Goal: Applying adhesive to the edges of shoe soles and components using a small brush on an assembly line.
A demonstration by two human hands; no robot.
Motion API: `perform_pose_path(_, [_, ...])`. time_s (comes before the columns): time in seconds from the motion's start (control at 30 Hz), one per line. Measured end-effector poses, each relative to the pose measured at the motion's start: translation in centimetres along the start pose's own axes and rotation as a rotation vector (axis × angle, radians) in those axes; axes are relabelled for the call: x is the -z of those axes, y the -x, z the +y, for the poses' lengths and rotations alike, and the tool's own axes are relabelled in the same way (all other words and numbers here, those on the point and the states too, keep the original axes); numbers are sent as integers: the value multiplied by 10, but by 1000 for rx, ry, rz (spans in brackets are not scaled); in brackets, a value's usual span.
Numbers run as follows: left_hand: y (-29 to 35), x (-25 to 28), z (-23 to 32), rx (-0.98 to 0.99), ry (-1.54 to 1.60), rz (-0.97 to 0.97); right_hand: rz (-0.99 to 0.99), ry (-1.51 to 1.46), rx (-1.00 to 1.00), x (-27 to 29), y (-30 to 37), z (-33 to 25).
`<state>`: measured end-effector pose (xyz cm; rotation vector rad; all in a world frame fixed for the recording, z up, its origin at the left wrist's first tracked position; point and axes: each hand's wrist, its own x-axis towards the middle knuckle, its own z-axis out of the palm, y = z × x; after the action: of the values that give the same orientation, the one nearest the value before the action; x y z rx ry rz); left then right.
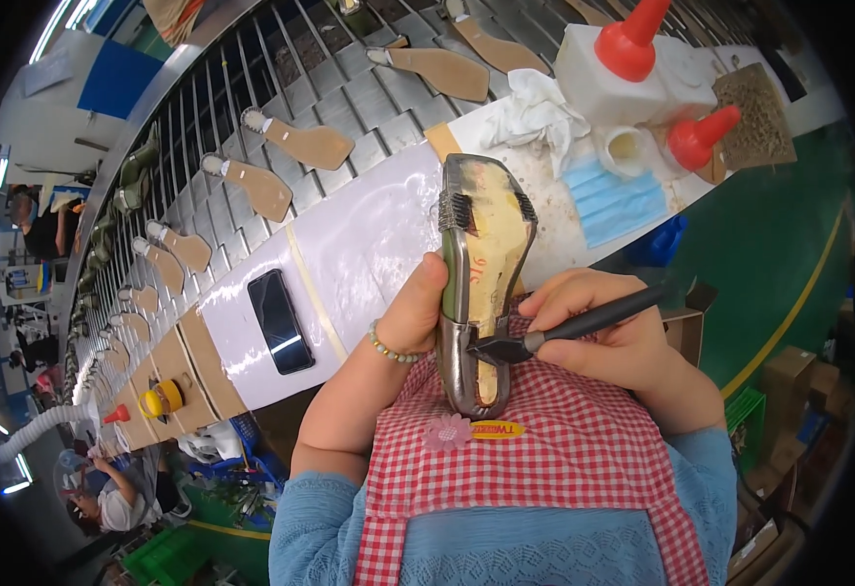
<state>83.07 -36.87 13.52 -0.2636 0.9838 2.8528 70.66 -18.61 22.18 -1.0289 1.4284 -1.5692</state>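
Note:
My left hand (416, 305) grips a shoe upper on a last (491, 230) by its side, its pale bottom turned up toward me. Green and shiny metallic-toned material folds over the edges of that bottom. In my right hand (598, 337) is a brush (598, 314) with a thick black handle, held like a pen. Its dark bristles touch the shoe near the end closest to my body. That end rests against my red checked apron (583, 410).
A phone (281, 322) lies on the white-covered table. Soles (310, 143) sit on the slatted conveyor beyond it. At the right are a white bottle with a red nozzle (627, 54), a small jar (625, 151), a blue mask (613, 200) and crumpled cloth (535, 112). Other people work far left.

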Motion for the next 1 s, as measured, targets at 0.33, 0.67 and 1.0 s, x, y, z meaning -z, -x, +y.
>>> perform_pose_path(0.33, [7, -7, 0, 2, -38, 42, 19, 388, 315, -9, -3, -12])
perform_pose_path(0.67, [10, -3, -1, 16, -117, 15, -117, 213, 151, -10, 0, -11])
perform_pose_path(1.0, [12, -3, -9, -12, -54, 68, 6, 503, 357, -19, 1, -19])
